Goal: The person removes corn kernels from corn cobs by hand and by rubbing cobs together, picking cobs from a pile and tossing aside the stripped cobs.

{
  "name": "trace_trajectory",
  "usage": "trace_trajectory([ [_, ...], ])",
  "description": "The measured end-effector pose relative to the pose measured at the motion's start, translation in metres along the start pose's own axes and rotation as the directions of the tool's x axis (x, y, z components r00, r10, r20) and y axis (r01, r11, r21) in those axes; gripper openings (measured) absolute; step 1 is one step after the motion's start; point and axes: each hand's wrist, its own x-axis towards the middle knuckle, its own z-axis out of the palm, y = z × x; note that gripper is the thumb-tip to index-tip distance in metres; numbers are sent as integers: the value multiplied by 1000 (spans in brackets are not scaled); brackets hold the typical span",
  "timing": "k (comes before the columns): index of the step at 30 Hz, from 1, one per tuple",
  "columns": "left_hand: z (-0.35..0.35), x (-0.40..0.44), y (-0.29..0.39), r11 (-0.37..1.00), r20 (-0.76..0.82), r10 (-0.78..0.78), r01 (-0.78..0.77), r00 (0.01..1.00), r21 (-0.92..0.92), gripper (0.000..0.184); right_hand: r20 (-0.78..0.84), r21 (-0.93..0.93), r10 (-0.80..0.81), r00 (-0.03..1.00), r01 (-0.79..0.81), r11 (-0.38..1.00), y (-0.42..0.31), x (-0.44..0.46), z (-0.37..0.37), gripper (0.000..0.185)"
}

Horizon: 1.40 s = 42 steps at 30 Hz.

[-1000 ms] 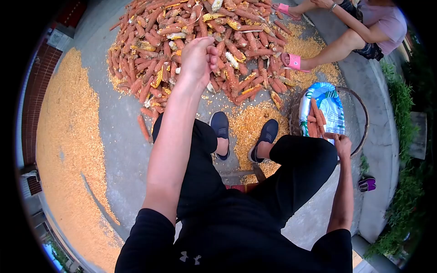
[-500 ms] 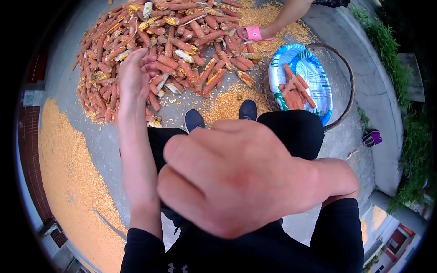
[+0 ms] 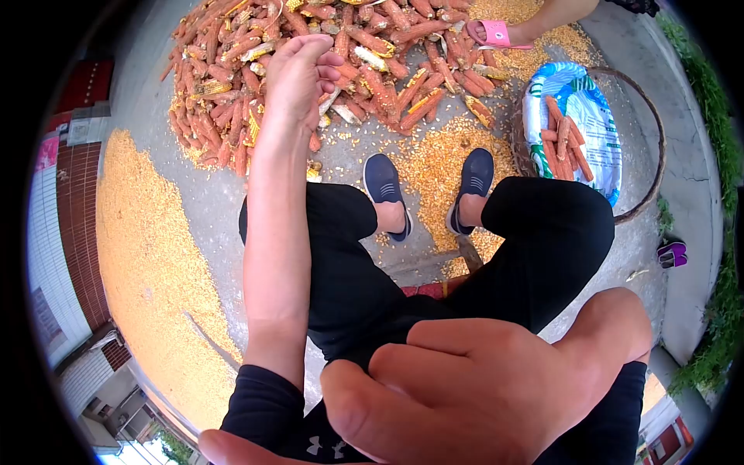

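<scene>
My left hand reaches out over the heap of corn cobs, fingers loosely bent and apart, with nothing visible in it. Most cobs are reddish and stripped; some still carry yellow kernels. Close to the camera, my right hand shows its back, fingers curled and the thumb stretched away to the left. No object shows in it, though its palm is hidden. Between my shoes lie loose corn kernels.
A basket lined with a blue and white sack holds several stripped cobs. Another person's foot in a pink sandal stands by the heap. Kernels spread in a wide layer at left. A purple shoe lies at right.
My right hand has dropped lower and rightward, and its thumb now shows apart from the fingers. My left hand stays over the heap. The view has shifted, revealing my legs and shoes.
</scene>
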Motion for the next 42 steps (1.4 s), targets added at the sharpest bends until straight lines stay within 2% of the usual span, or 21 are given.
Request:
trace_trajectory([
  [1, 4, 0, -3, 1000, 4, -9, 9, 1000, 1, 18, 64, 0, -22, 998, 22, 1000, 8, -4, -10, 26],
  [3, 9, 4, -15, 990, 8, -37, 36, 999, 138, 19, 191, 8, -67, 979, 66, 998, 26, -11, -28, 42],
  [5, 24, 9, -38, 965, -19, -67, 70, 998, 254, 20, 308, -213, -10, 951, 80, 974, 42, -18, -35, 29],
  [7, 27, 34, -98, 846, 45, -17, -9, 999, 533, 23, 432, -411, 97, 897, 100, 906, 75, -29, -36, 23],
  [9, 31, 41, -145, 718, 113, -93, -12, 989, 696, 26, 536, -551, 229, 813, 131, 824, 117, -40, -37, 23],
  [11, 41, 37, -173, 543, 149, -175, -31, 973, 839, 38, 536, -609, 379, 754, 35, 792, 150, -54, -38, 39],
  [12, 43, 41, -195, 460, 160, -224, -40, 961, 887, 41, 528, -614, 402, 748, 9, 789, 159, -55, -40, 39],
  [15, 65, 46, -241, 331, 88, -301, 18, 949, 943, 44, 541, -598, 463, 702, -65, 799, 183, -59, -43, 40],
  [16, 74, 47, -248, 293, 128, -351, -21, 927, 956, 41, 564, -578, 471, 678, -84, 812, 183, -60, -44, 40],
  [19, 88, 66, -305, 229, 156, -270, -94, 950, 969, 39, 594, -517, 467, 655, -133, 846, 188, -61, -48, 41],
  [22, 100, 71, -338, 229, -94, -218, 144, 972, 963, 38, 594, -531, 498, 632, -157, 833, 192, -60, -50, 41],
  [25, 91, 86, -341, 215, -108, -355, 194, 928, 957, 35, 610, -531, 492, 622, -141, 836, 199, -57, -57, 41],
  [28, 90, 85, -337, 203, -73, -511, 203, 856, 958, 43, 590, -557, 520, 618, -156, 816, 203, -54, -63, 40],
  [31, 81, 84, -361, 283, 12, -625, 212, 781, 936, 51, 547, -530, 541, 639, -235, 815, 209, -51, -68, 40],
  [32, 83, 81, -357, 371, 40, -644, 266, 764, 890, 54, 512, -538, 563, 649, -269, 799, 210, -47, -69, 39],
  [35, 93, 72, -332, 489, -11, -515, 304, 857, 818, 52, 366, -551, 619, 695, -374, 746, 208, -36, -75, 36],
  [36, 91, 76, -329, 597, 103, -502, 258, 859, 760, 52, 290, -545, 631, 720, -418, 727, 208, -36, -77, 36],
  [38, 100, 83, -295, 689, 150, -263, 77, 953, 720, 49, 104, -512, 608, 787, -482, 712, 211, -35, -79, 34],
  [40, 109, 82, -238, 745, 192, -96, -58, 977, 665, 45, -104, -451, 529, 842, -514, 730, 218, -37, -78, 33],
  [42, 122, 65, -145, 793, 245, -9, -142, 969, 592, 40, -194, -343, 588, 785, -616, 710, 221, -34, -80, 39],
])
